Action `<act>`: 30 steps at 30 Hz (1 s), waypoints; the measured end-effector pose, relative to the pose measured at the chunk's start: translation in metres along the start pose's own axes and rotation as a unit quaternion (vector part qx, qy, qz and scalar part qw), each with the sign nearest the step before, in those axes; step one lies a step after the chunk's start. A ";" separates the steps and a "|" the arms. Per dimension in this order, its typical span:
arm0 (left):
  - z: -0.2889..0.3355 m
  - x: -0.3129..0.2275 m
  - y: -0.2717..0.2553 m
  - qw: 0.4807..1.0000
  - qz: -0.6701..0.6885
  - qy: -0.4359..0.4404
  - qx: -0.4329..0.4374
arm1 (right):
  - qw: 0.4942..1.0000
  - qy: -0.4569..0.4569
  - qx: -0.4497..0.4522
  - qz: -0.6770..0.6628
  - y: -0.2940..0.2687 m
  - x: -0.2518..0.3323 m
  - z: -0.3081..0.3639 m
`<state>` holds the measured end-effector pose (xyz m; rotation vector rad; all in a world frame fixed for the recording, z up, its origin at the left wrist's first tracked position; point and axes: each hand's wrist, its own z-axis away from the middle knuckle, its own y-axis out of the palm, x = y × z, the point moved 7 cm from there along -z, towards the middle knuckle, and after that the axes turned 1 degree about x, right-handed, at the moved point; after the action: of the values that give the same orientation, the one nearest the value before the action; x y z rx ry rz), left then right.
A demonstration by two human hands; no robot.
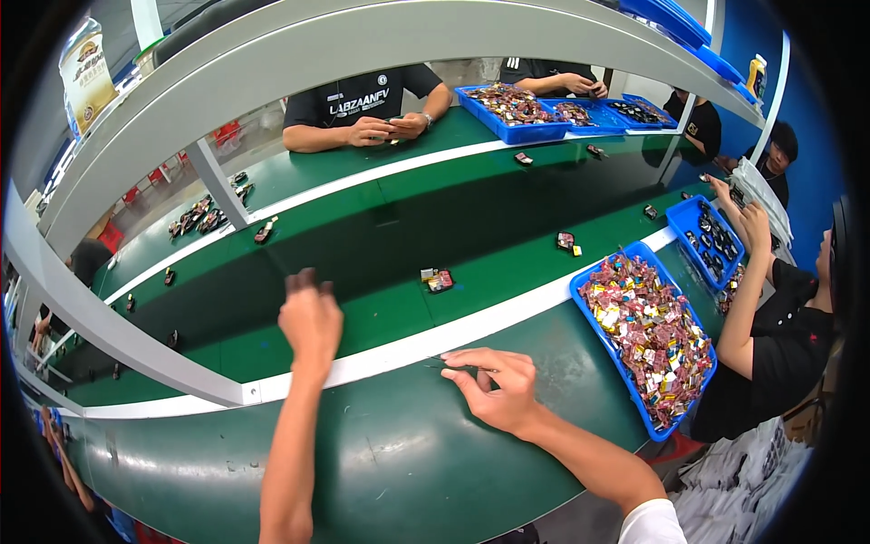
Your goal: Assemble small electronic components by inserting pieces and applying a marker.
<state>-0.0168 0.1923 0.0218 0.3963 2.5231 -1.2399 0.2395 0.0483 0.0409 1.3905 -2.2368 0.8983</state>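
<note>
My left hand (pixel 311 325) reaches out over the green conveyor belt, its fingers smeared by motion, so whether it holds anything cannot be made out. Above the near green worktop (pixel 399 453), my right hand (pixel 498 388) is closed in a pinch on a thin dark tool (pixel 439 359) that looks like tweezers. Its tip points left, close to the white belt edge. A small black packet with pink and white pieces (pixel 438 279) lies on the belt between and beyond my hands. Farther right on the belt is another small black packet (pixel 566 241) with a yellow-white piece beside it.
A blue tray (pixel 580 295) heaped with small pink, white and yellow packets stands right of my right hand. Beyond it sits a blue tray (pixel 675 216) of black pieces. A grey frame post (pixel 217 181) rises across the belt. Co-workers sit opposite and at right.
</note>
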 end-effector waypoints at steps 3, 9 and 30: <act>0.016 -0.063 0.030 0.985 0.147 -0.014 0.091 | 1.000 -0.002 0.001 0.016 -0.003 -0.002 0.002; 0.021 -0.129 0.059 0.983 0.096 0.008 0.156 | 1.000 0.009 0.003 0.027 0.000 -0.003 0.003; 0.018 -0.061 0.081 0.926 0.223 -0.151 0.265 | 0.999 0.016 0.017 0.043 0.004 -0.004 0.005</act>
<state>0.0720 0.2186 -0.0236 0.7788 1.6871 -1.6191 0.2382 0.0486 0.0340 1.2950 -2.2820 0.9846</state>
